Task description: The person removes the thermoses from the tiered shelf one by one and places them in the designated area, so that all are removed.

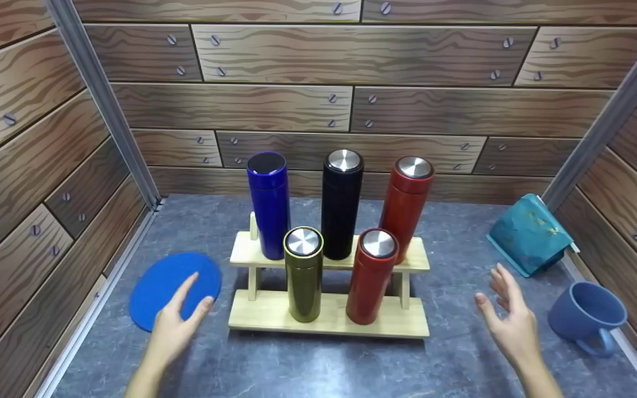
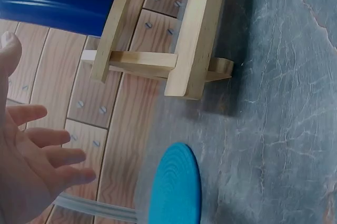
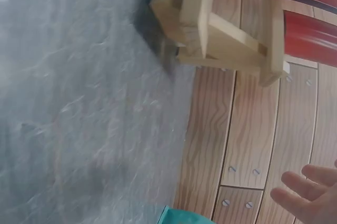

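My left hand hangs over the near right part of a round blue mat, fingers loosely spread and holding nothing. On the other side, my right hand hovers between a wooden rack and a blue mug, its fingers relaxed and nothing in them. The two-tier rack stands between the hands. Its upper shelf bears a blue flask, a black flask and a red flask. Upright on the lower shelf are an olive green flask and a second red flask.
A teal pouch leans at the back right, behind the mug. Wood-patterned panels wall in the grey marbled tabletop at the back and both sides. Metal rails run along the corners.
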A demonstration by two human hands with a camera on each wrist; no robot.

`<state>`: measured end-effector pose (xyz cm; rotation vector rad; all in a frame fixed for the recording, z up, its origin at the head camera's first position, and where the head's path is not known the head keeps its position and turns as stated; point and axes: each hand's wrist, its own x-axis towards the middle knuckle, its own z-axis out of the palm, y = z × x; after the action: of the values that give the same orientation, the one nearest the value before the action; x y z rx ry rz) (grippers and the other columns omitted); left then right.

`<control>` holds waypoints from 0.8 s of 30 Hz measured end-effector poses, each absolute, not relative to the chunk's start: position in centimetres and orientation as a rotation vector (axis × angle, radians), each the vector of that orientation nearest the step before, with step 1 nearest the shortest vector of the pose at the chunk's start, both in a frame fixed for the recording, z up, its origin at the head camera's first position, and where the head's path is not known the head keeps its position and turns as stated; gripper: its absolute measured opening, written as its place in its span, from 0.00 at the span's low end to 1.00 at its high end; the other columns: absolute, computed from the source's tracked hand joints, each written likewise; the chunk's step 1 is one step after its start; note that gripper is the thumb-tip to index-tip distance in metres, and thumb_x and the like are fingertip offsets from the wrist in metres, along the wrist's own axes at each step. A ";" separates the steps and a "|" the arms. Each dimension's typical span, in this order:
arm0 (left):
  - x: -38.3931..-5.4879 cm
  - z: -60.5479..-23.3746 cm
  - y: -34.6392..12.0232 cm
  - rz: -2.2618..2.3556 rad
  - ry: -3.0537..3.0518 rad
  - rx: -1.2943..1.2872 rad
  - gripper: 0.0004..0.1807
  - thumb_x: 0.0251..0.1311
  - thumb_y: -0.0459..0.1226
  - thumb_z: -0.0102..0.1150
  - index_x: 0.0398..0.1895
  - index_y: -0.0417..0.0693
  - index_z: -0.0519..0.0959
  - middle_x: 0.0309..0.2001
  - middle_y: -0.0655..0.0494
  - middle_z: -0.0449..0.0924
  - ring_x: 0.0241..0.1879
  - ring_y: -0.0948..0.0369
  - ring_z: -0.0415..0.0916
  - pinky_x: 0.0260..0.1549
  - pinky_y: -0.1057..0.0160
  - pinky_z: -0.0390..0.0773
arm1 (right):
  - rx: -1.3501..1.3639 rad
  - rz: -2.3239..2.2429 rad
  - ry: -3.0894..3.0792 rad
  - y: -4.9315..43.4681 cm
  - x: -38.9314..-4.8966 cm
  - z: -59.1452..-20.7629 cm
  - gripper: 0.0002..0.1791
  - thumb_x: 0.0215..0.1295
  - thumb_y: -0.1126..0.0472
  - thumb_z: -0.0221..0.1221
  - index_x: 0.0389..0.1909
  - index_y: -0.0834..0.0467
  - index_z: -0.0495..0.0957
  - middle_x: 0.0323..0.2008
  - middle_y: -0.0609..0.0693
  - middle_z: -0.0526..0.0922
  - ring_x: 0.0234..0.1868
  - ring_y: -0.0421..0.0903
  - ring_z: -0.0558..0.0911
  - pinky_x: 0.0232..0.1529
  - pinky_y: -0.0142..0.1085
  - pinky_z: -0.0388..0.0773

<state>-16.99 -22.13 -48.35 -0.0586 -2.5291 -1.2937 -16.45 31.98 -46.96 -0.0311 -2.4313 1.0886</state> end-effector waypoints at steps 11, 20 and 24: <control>-17.4 -49.1 -22.3 -1.655 -2.413 0.069 0.25 0.64 0.42 0.54 0.60 0.38 0.69 0.56 0.39 0.73 0.56 0.49 0.70 0.52 0.63 0.73 | 0.105 1.355 -2.263 30.8 -18.0 -45.3 0.34 0.65 0.66 0.55 0.70 0.54 0.55 0.59 0.56 0.69 0.54 0.38 0.71 0.47 0.20 0.68; -17.7 -50.1 -22.2 -1.946 -2.297 0.263 0.26 0.61 0.44 0.58 0.60 0.41 0.70 0.54 0.39 0.73 0.50 0.50 0.75 0.42 0.56 0.79 | 0.288 1.471 -2.142 29.5 -19.5 -44.2 0.33 0.63 0.73 0.54 0.69 0.57 0.57 0.56 0.52 0.72 0.54 0.46 0.73 0.48 0.24 0.71; -18.0 -50.8 -22.1 -2.021 -2.258 0.305 0.28 0.60 0.43 0.59 0.60 0.37 0.68 0.54 0.38 0.73 0.47 0.52 0.77 0.43 0.53 0.79 | 0.352 1.526 -2.088 29.2 -20.2 -43.8 0.33 0.63 0.75 0.53 0.68 0.60 0.56 0.56 0.54 0.72 0.54 0.44 0.74 0.48 0.25 0.72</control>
<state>-18.03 -22.15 -50.79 0.3053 -2.2583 -2.0213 -20.21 29.20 -43.76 0.3517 -2.0877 1.5259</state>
